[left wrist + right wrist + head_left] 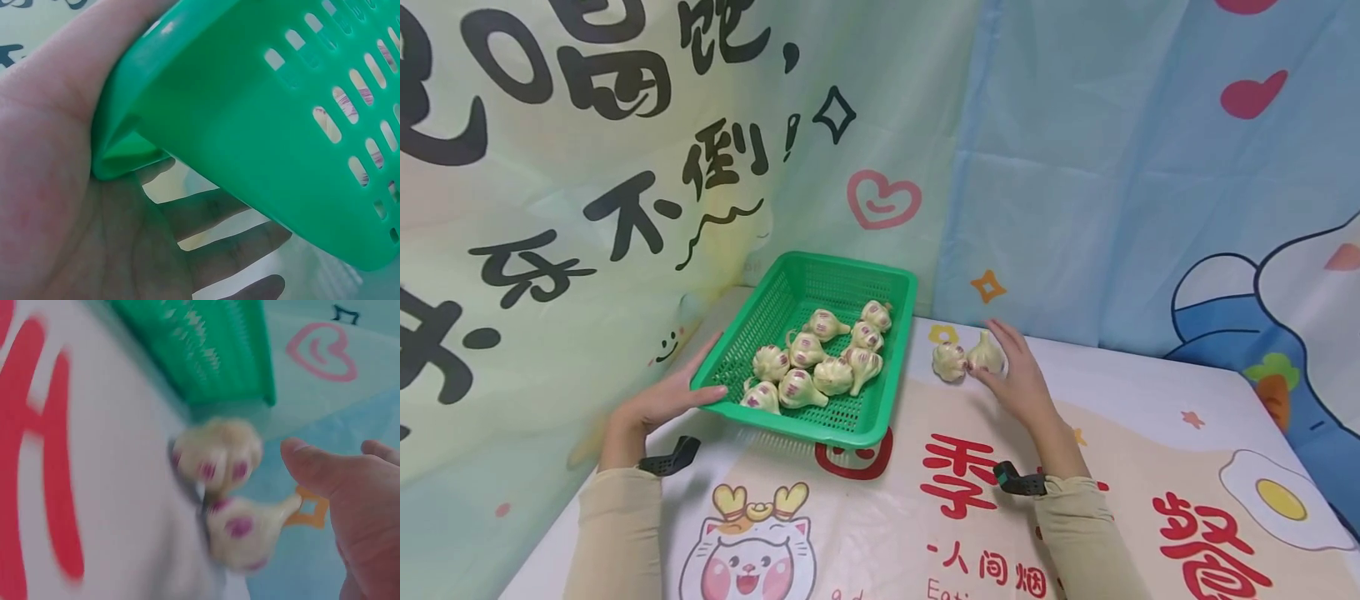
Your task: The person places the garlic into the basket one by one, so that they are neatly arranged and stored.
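My left hand (666,398) grips the near left corner of a green plastic basket (831,435), thumb over the rim and fingers spread beneath it. The left wrist view shows the basket's slotted wall (219,119) close up. Several garlic bulbs (833,376) lie inside, and the basket looks tilted, its near side raised off the table. To its right, two more bulbs sit side by side: a rounder garlic bulb (950,362) and a garlic bulb with its stem up (986,354). Beside the stemmed one is my right hand (1024,387), thumb and fingers apart, holding nothing.
A printed cloth (880,533) with red characters and cartoons covers the table. Behind it hangs a blue curtain (1075,167), and a pale curtain with black writing (550,208) stands close at the left. The basket's far end is near the curtains.
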Motion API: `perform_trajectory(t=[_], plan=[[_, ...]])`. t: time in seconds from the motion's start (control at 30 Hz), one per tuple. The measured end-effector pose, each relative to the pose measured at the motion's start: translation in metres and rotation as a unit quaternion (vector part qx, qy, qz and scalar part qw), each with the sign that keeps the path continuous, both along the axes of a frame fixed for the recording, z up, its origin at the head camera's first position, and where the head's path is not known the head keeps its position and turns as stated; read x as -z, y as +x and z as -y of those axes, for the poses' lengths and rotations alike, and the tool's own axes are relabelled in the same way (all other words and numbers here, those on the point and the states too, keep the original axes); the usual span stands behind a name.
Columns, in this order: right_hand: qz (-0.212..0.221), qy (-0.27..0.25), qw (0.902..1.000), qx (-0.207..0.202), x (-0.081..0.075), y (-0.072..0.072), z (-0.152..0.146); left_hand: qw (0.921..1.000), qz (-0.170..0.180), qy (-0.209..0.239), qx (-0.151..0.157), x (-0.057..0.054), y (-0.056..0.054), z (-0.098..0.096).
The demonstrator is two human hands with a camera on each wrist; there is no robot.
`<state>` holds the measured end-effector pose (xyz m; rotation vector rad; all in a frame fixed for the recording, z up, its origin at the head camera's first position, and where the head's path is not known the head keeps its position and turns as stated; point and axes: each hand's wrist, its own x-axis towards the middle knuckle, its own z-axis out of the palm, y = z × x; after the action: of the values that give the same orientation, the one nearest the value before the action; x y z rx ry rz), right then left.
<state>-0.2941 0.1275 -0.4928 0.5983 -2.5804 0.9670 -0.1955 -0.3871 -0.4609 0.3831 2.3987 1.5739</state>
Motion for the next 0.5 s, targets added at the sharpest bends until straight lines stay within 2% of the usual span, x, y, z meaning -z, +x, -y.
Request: perform_trajectory(t=[0.17,0.33,0.5], plan=[[-0.035,0.070,0.9968,-0.018,0.009,-0.008,-0.017,1.0000,0.001,-0.002,0.001,-0.001,0.000,0.002],[-0.015,0.139,0.9895,-0.036,0.012,-0.016,-0.028,1.0000,0.003,-0.003,0.003,-0.001,0.001,0.002],[-0.006,0.181,0.9825,-0.042,0.014,-0.024,-0.035,1.0000,0.005,-0.006,0.000,0.000,0.000,0.001]])
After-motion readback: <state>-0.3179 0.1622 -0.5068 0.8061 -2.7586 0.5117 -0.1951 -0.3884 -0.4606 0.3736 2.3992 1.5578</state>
